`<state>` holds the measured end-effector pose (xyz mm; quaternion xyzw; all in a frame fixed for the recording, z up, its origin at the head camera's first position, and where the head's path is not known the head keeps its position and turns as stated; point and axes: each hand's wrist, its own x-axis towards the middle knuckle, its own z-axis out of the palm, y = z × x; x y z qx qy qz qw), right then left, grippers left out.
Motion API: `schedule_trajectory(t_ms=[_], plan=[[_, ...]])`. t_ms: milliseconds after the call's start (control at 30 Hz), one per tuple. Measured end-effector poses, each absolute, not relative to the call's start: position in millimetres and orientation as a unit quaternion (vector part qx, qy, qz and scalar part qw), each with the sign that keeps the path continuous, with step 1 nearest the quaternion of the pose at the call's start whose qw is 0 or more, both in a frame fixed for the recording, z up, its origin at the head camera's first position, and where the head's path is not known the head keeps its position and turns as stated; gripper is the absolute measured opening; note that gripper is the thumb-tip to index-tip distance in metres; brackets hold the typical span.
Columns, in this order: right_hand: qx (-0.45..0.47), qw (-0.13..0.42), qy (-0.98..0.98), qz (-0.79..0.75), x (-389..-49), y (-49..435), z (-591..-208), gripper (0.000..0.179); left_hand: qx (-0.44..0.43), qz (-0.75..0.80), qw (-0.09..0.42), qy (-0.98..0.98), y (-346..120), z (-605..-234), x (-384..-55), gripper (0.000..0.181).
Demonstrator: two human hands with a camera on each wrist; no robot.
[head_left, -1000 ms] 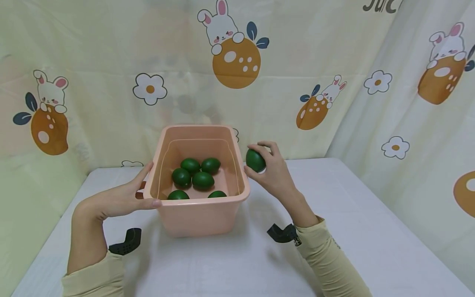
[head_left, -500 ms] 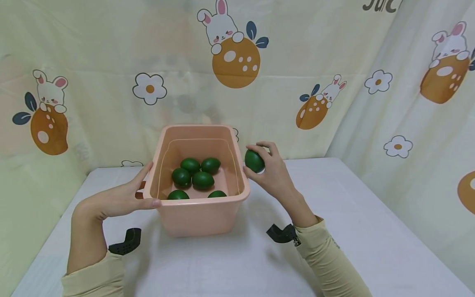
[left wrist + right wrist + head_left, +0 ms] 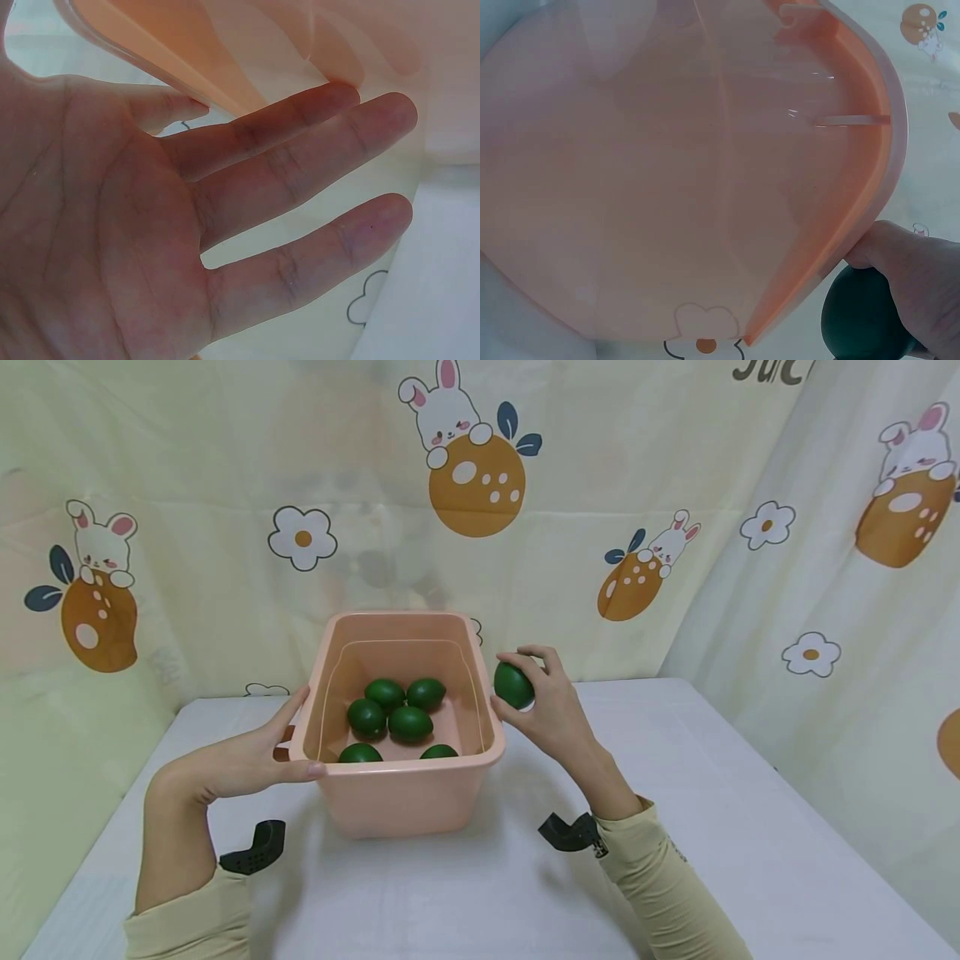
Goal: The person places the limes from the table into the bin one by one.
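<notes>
A pink plastic tub (image 3: 405, 793) stands on the white table, with several dark green egg-shaped balls (image 3: 409, 723) lying in it. My left hand (image 3: 247, 758) rests flat against the tub's left wall, fingers straight, thumb on the rim; the left wrist view shows the open palm (image 3: 150, 225) against the pink wall (image 3: 225, 45). My right hand (image 3: 543, 706) grips one more green ball (image 3: 513, 684) just outside the tub's right rim, level with it. In the right wrist view that ball (image 3: 862, 319) sits under the rim (image 3: 855, 202).
The white table (image 3: 465, 893) runs out in front and to the right of the tub. A cream curtain with rabbits and flowers (image 3: 465, 468) closes the back and right side. Black wrist mounts (image 3: 255, 852) show by both sleeves.
Nothing has visibly changed with the hands or the tub; the held ball has drifted a touch left toward the rim.
</notes>
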<state>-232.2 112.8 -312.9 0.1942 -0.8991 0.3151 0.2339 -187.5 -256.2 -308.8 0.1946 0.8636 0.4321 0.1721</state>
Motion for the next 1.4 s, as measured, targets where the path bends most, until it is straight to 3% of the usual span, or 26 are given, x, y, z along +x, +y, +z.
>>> schedule_trajectory(t_ms=[1400], plan=[[0.205,0.232,-0.901,0.303,-229.4,109.2,-311.2,0.054,0.194,0.430,0.172,0.865,-257.6,-309.2,-189.5,0.103]])
